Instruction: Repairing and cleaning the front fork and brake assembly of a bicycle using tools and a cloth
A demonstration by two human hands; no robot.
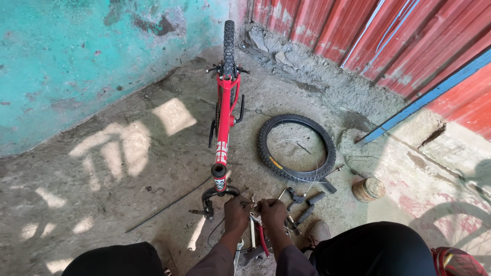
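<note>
A red bicycle frame (223, 128) stands upside down on the concrete floor, its rear wheel (228, 46) pointing away toward the corner. My left hand (237, 210) and my right hand (271, 210) are side by side just below the black fork (210, 197), both closed around a small metal part and a thin cable; what exactly each grips is too small to tell. Red-handled pliers (263, 239) lie just beneath my right hand.
A loose black tyre (296, 148) lies flat to the right of the frame. Black-handled tools (307, 204) and a small round tin (368, 188) sit near it. A thin rod (169, 205) lies on the left. A teal wall and a red corrugated wall enclose the corner.
</note>
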